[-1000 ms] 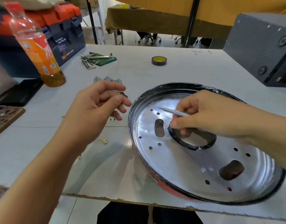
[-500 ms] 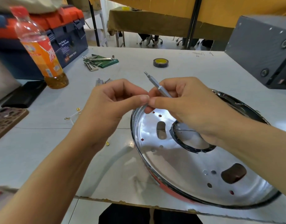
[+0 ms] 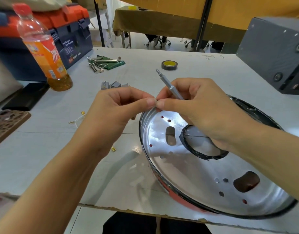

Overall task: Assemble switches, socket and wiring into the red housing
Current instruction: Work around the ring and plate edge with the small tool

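We see the left hand [image 3: 111, 114] and right hand [image 3: 201, 112] pinching fingertips together on something too small to identify, the right also gripping a screwdriver bit [image 3: 169, 85]. Both hover over the red housing [image 3: 187, 202] at the table's [image 3: 44, 157] near right edge. A bottle [image 3: 44, 53], hex keys [image 3: 101, 63] and tape roll [image 3: 169, 65] lie toward the far edge.

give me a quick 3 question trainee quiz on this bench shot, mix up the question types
1. True or false: the right hand holds a screwdriver bit with its tip pointing up and away.
2. Multiple choice: the tape roll lies (A) inside the housing, (B) on the table beyond the hands, (C) on the toolbox.
3. Fill in: the left hand and right hand meet fingertip to fingertip above the near-left ____ of the housing.

Key: 1 true; 2 B; 3 rim.
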Action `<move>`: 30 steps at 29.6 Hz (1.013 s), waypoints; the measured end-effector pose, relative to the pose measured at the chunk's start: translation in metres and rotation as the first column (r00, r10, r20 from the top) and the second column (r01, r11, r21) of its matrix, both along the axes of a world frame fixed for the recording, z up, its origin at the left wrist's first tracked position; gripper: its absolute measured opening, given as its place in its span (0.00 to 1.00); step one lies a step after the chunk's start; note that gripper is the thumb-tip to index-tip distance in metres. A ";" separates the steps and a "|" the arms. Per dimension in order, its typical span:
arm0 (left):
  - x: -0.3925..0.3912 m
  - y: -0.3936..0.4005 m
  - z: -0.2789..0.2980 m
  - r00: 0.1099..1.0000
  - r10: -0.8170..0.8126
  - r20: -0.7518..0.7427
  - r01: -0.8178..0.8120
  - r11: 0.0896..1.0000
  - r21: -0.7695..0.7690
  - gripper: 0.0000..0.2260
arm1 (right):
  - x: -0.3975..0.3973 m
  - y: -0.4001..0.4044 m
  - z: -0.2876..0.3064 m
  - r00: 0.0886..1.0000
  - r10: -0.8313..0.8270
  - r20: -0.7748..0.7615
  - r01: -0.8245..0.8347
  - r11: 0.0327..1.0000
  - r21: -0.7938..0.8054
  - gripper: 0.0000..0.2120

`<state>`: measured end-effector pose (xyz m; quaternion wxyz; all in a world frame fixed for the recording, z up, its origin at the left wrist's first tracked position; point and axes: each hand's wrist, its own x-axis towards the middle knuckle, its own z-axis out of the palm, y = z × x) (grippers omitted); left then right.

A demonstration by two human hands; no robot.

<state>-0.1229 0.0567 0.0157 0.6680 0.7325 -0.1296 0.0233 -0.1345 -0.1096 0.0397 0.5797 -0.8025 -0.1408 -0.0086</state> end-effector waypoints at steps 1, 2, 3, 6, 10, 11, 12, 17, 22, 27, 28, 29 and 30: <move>0.000 0.000 -0.001 1.000 0.002 -0.001 -0.002 1.000 0.002 0.08 | -0.001 -0.001 0.001 1.000 0.010 -0.022 -0.009 1.000 0.010 0.03; 0.000 0.001 -0.001 1.000 -0.004 -0.002 0.004 1.000 -0.008 0.07 | -0.001 -0.001 0.001 0.999 0.015 -0.045 -0.015 1.000 0.013 0.02; -0.001 0.001 -0.002 1.000 -0.016 -0.001 0.015 1.000 -0.019 0.07 | -0.001 -0.002 0.002 0.998 0.016 -0.064 -0.016 1.000 0.008 0.02; -0.002 0.002 -0.004 0.998 -0.062 0.010 0.062 0.998 -0.006 0.08 | -0.001 -0.003 0.003 0.997 0.019 -0.079 -0.023 0.998 -0.054 0.03; 0.001 0.010 -0.009 1.000 -0.018 -0.020 0.019 0.998 0.062 0.09 | 0.001 -0.004 0.003 0.990 0.049 -0.135 -0.073 0.980 -0.184 0.05; 0.004 0.014 -0.012 0.999 0.027 -0.040 -0.024 0.997 0.069 0.06 | 0.001 -0.005 0.003 0.982 0.067 -0.175 -0.102 0.974 -0.204 0.05; 0.006 0.017 -0.016 0.995 0.072 -0.067 -0.067 0.995 0.077 0.04 | 0.001 -0.007 0.003 0.971 0.092 -0.221 -0.140 0.967 -0.213 0.05; 0.009 0.016 -0.035 0.952 0.066 -0.298 -0.045 0.996 0.076 0.03 | 0.000 -0.008 -0.003 0.903 0.177 -0.391 -0.274 0.939 -0.208 0.04; 0.010 0.012 -0.039 0.920 -0.068 -0.386 0.058 0.998 -0.039 0.02 | 0.004 -0.003 -0.007 0.868 0.198 -0.455 -0.309 0.934 -0.182 0.04; 0.010 0.012 -0.041 0.915 -0.090 -0.394 0.066 0.995 -0.075 0.05 | 0.009 0.002 -0.011 0.872 0.161 -0.462 -0.306 0.916 -0.258 0.04; 0.010 0.013 -0.041 0.916 -0.091 -0.390 0.066 0.995 -0.078 0.06 | 0.009 0.003 -0.011 0.875 0.158 -0.458 -0.310 0.909 -0.280 0.04; 0.010 0.013 -0.041 0.918 -0.092 -0.386 0.067 0.995 -0.079 0.06 | 0.010 0.004 -0.011 0.878 0.155 -0.453 -0.313 0.902 -0.298 0.05; 0.010 0.012 -0.041 0.920 -0.093 -0.381 0.068 0.995 -0.078 0.06 | 0.010 0.004 -0.011 0.879 0.152 -0.452 -0.315 0.896 -0.313 0.06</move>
